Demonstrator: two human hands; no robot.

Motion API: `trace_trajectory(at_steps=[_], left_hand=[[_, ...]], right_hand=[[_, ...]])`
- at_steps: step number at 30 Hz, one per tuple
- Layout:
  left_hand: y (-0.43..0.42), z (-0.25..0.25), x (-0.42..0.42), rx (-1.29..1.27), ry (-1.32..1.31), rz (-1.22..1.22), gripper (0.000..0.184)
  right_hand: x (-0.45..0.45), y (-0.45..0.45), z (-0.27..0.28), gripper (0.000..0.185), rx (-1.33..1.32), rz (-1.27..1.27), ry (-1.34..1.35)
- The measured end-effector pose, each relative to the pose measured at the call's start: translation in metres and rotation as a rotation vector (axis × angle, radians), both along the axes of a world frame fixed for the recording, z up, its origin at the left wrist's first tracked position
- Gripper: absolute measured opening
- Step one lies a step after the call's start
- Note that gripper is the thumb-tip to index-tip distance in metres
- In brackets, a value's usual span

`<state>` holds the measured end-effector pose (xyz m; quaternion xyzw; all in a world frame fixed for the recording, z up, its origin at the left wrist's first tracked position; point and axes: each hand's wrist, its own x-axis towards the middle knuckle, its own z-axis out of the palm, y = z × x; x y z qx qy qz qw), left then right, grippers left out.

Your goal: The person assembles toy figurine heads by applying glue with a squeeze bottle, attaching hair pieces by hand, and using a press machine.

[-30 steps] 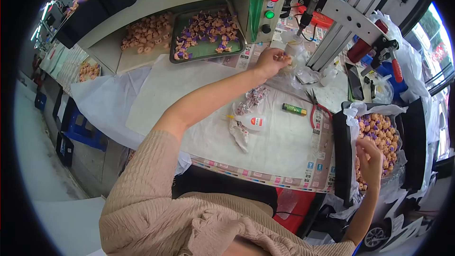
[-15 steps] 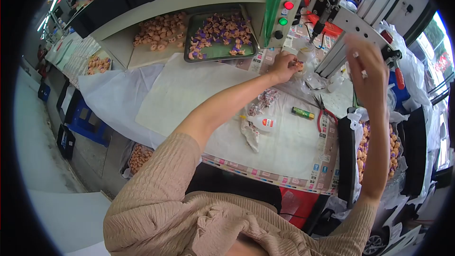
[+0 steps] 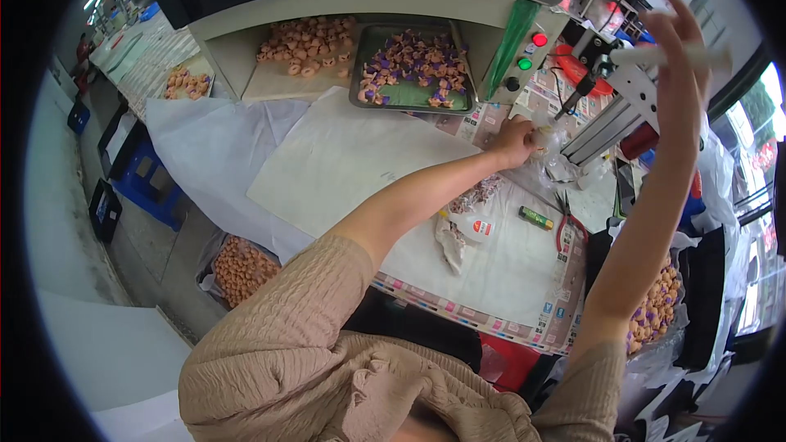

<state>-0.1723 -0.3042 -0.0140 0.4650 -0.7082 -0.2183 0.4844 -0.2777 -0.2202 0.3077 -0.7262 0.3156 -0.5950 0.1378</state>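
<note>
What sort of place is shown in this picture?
Most likely a small workshop or factory: there is a press-like machine, a red button above a green button, and a tray of many similar small pieces.

The left arm (image 3: pixel 426 200) reaches forward, its hand (image 3: pixel 512 144) low with fingers curled, their tips hard to make out from here. The right arm (image 3: pixel 637 254) is raised, right hand (image 3: pixel 679 74) high, blurred, fingers pointing upward.

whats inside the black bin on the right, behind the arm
Many small tan pieces, some with purple, show in the black bin. The right forearm covers much of its left part; whatever lies there, or beneath the top layer, cannot be seen.
</note>
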Motion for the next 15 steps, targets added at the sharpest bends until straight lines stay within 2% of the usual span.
trace_trajectory(at_steps=[2,4,6,8,10,12,14,15], left_hand=[[-0.005,-0.002,-0.003,0.052,0.056,-0.067,0.027],[-0.005,-0.005,0.009,0.075,0.077,-0.054,0.027],[0.008,-0.007,0.023,-0.11,0.11,-0.004,0.025],[0.03,0.01,0.056,-0.135,0.086,0.014,0.026],[0.054,0.028,0.102,-0.196,0.035,-0.022,0.027],[0.059,0.027,0.158,-0.274,-0.02,0.041,0.028],[0.076,0.038,0.222,-0.382,-0.129,0.209,0.024],[0.079,0.038,0.253,-0.388,-0.125,0.301,0.025]], right_hand=[[-0.003,0.034,-0.031,0.042,0.051,0.089,0.177],[0.015,0.06,-0.069,0.037,-0.277,0.003,0.464],[0.016,0.067,-0.108,0.042,-0.381,-0.173,0.454],[0.014,0.088,-0.127,0.049,-0.277,-0.389,0.257],[0.004,0.106,-0.152,0.056,-0.176,-0.439,0.198],[-0.01,0.131,-0.193,0.044,0.092,-0.364,0.055],[-0.019,0.158,-0.22,0.028,0.297,-0.29,0.291],[-0.012,0.173,-0.225,0.023,0.357,-0.276,0.308]])
